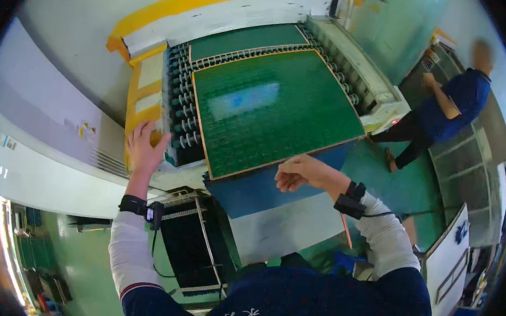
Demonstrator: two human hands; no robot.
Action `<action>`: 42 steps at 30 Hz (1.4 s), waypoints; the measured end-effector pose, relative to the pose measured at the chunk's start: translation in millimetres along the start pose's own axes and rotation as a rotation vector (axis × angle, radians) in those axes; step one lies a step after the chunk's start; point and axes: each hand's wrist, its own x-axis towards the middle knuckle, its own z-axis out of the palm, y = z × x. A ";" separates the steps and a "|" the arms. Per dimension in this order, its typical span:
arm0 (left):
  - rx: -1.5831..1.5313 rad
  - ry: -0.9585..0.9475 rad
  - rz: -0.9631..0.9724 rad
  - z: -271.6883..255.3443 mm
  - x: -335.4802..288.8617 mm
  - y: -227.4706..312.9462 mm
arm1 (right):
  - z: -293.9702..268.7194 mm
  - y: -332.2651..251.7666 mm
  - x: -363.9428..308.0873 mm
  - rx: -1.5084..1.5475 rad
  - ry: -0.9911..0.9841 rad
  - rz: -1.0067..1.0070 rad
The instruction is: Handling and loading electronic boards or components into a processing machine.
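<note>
A large green circuit-board panel [274, 112] with a pale rim lies on the machine's roller conveyor, its near edge toward me and a bright reflection on its surface. A second green panel [243, 43] lies farther in on the rollers. My left hand [146, 150] is open with fingers spread, left of the near panel, by the yellow-taped side of the conveyor; it holds nothing. My right hand [308, 172] is at the panel's near edge, its fingers loosely curled, with nothing visible in them. Whether it touches the edge I cannot tell. Both wrists carry black strapped devices.
Black rollers [183, 106] line the conveyor's left side. A blue block [274, 192] and a pale sheet [289, 234] are below the near panel. A metal-framed rack [200, 236] stands lower left. At right, another person [453, 107] stands beside grey cabinets; a white board [448, 260] leans nearer.
</note>
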 end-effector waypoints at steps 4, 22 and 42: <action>0.021 0.023 -0.026 -9.4 6.4 5.4 | -43.0 -73.5 42.9 -0.318 0.051 -0.367; -0.034 0.094 -0.027 -6.3 12.7 10.2 | -244.3 -192.5 308.7 -1.441 0.916 -0.328; -0.033 0.069 -0.023 -1.6 13.9 10.3 | -188.0 -156.2 221.7 -1.610 0.660 -0.610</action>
